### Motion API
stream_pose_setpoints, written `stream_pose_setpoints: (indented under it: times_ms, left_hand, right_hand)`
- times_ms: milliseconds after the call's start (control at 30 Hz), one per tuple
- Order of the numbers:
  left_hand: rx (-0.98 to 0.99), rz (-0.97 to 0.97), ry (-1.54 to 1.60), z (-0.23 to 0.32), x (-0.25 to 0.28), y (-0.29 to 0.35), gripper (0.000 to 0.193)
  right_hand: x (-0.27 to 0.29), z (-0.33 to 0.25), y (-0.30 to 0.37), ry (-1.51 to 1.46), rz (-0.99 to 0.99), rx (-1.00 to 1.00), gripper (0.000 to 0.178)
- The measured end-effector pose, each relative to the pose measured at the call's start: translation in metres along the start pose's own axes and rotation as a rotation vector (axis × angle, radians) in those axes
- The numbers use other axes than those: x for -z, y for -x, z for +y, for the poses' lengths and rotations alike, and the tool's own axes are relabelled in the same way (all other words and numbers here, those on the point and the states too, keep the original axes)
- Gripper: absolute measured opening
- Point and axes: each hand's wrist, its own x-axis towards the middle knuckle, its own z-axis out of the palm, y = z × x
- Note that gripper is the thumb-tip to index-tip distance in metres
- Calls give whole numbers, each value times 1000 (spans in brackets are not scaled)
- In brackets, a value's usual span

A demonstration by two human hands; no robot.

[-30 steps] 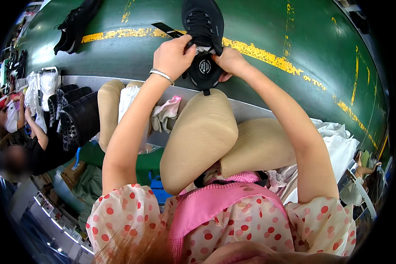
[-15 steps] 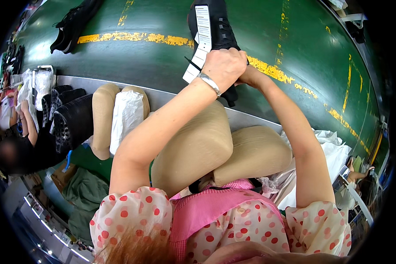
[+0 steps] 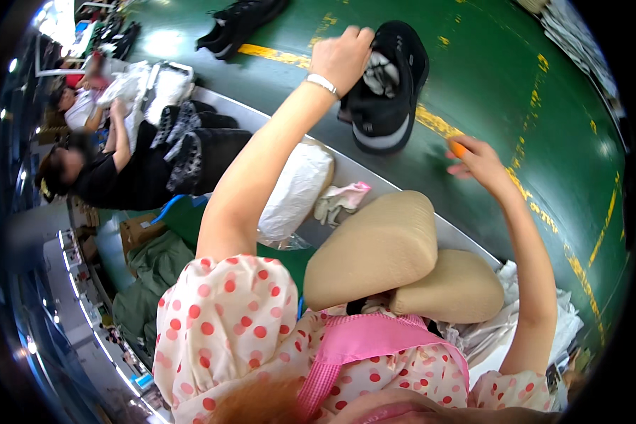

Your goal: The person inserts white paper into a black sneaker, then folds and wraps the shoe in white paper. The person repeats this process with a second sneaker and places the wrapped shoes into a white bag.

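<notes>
A black shoe (image 3: 387, 121) with a grey band round its heel is on the green work surface (image 3: 487, 78), heel toward me. Crumpled pale stuffing (image 3: 381, 74) fills its opening. My left hand (image 3: 340, 60) is closed at the shoe's left side, its fingertips partly hidden from view. To the right of the shoe, apart from it, my right hand (image 3: 482, 161) is bent round a small orange thing (image 3: 458, 150) at its fingertips. Blur keeps me from telling what that is.
Another black shoe (image 3: 237, 28) lies at the far left. Covered knees (image 3: 374, 247) sit below the grey edge (image 3: 459, 226), beside a white plastic-wrapped bundle (image 3: 297, 187) and a pink-and-white cloth (image 3: 343, 201). Co-workers (image 3: 109, 166) sit at left. Yellow worn lines (image 3: 438, 121) cross the green surface.
My hands have come apart, the right one moving right and nearer. The shoe now shows its opening and heel; its white tag is out of sight. The whole view has turned somewhat.
</notes>
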Motion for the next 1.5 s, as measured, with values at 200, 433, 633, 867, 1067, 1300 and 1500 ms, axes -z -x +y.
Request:
stream_pose_setpoints:
  times_ms: [200,433,633,867,1067,1300,1500]
  left_hand:
    - [83,-137,-261,-92,17,-19,19]
    - [-101,-207,-238,-35,33,-32,26]
    - [-524,-282,58,62,118,-33,28]
    - [-700,-440,516,239,177,10,21]
    - [-895,-511,510,378,119,77,32]
    - [-1126,-488,362,440,83,153,44]
    - [-1283,-401,131,493,79,232,42]
  right_hand:
    - [11,-5,61,73,151,62,33]
    - [4,-4,168,248,451,259,30]
    - [-1,-5,295,425,797,519,29]
    - [-20,57,525,303,1297,133,45]
    - [-87,259,454,465,1396,44,31]
    - [-177,347,336,540,1413,-300,57]
    - [-184,332,379,245,1594,-44,44]
